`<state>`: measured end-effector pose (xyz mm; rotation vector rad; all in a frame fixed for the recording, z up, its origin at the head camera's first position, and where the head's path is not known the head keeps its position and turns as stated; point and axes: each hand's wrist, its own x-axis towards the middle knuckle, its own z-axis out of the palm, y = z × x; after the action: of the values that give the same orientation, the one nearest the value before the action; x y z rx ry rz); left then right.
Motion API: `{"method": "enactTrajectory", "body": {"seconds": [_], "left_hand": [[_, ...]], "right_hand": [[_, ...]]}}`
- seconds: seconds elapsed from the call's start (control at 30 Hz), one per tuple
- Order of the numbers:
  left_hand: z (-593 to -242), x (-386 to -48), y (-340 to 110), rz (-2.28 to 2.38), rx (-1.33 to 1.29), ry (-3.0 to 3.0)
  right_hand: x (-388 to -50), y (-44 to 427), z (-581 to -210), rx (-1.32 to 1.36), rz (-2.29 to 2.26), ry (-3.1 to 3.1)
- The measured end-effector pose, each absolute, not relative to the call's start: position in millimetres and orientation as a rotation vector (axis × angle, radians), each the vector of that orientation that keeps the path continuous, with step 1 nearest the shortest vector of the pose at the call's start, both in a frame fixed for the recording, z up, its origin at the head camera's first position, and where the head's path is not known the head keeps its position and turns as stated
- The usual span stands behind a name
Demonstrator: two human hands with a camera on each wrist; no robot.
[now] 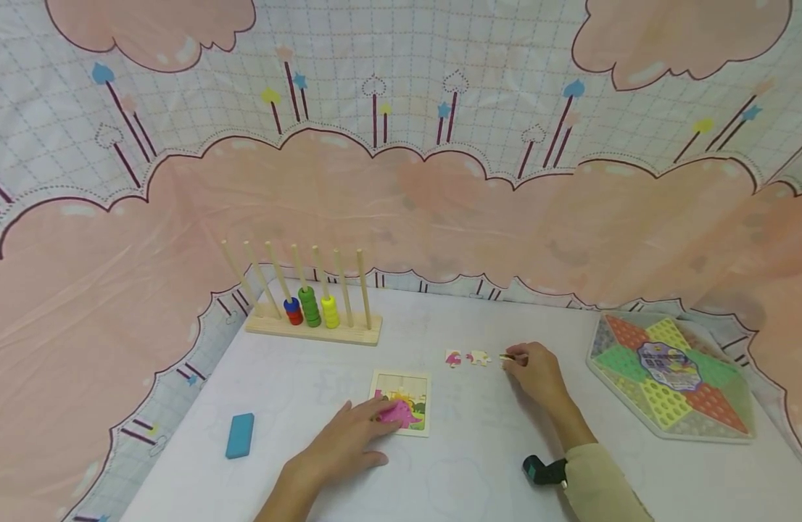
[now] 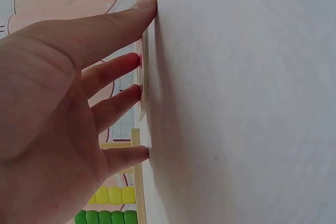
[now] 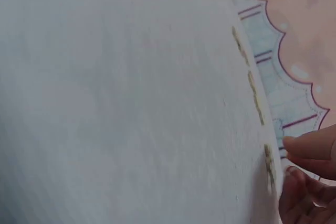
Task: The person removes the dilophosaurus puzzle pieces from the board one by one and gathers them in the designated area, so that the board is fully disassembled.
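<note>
Pale cloth (image 1: 440, 210), printed with peach clouds and candle-like stems, drapes the whole corner behind a white table (image 1: 466, 464). Over on the person's right lies the biggest item on it, a flat, many-sided game board (image 1: 668, 370) in red, green, yellow and grey triangles. At the back left stands a wooden rack (image 1: 316, 332) of seven pegs; three carry rings: blue above red, then green, then yellow.

From where I stand, both hands are at work in the middle. A khaki sleeve (image 1: 603, 482) covers the right forearm. The left hand (image 1: 352, 438) is spread, fingers nearly straight, laid on the puzzle tray (image 1: 401, 380) without gripping it. The right hand (image 1: 534, 370), farther back, has thumb and fingertips drawn close together at a small puzzle piece (image 1: 507, 357) seen edge-on; I can't tell whether it is pinched or only about to be touched.

The tray lies flat, its pink dinosaur partly under the left fingers. A blue block (image 1: 240, 435) rests well apart to the left. Smallest of all, two loose pieces (image 1: 478, 357) lie side by side, just apart, between tray and right hand.
</note>
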<state>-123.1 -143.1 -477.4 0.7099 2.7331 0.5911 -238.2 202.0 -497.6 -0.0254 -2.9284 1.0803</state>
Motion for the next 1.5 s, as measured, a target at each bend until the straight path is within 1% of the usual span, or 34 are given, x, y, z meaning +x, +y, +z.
{"method": "enactTrajectory", "body": {"seconds": [0.2,0.47,0.77,0.9,1.03,1.3,1.5], "left_hand": [[-479,-120,-144,0.606,0.747,2.746],[-480,-121,-144,0.624,0.704,2.726],[-479,-118,-147,0.544,0.722,2.759],[-479,-115,-148,0.496,0.748,2.803],[-476,-113,-149,0.498,0.751,2.807],[-467,-112,-151,0.558,0.74,2.744],[-468,-111,-151,0.591,0.697,2.713]], "right_hand": [[-232,180,-492,0.051,1.178,-2.864],[-227,133,-482,0.234,1.232,-2.885],[-216,82,-480,0.614,1.26,-2.975],[-214,67,-482,0.786,1.274,-3.027],[-214,57,-486,0.903,1.218,-3.048],[-216,52,-492,0.94,1.168,-3.061],[-216,48,-495,0.91,1.144,-3.081]]}}
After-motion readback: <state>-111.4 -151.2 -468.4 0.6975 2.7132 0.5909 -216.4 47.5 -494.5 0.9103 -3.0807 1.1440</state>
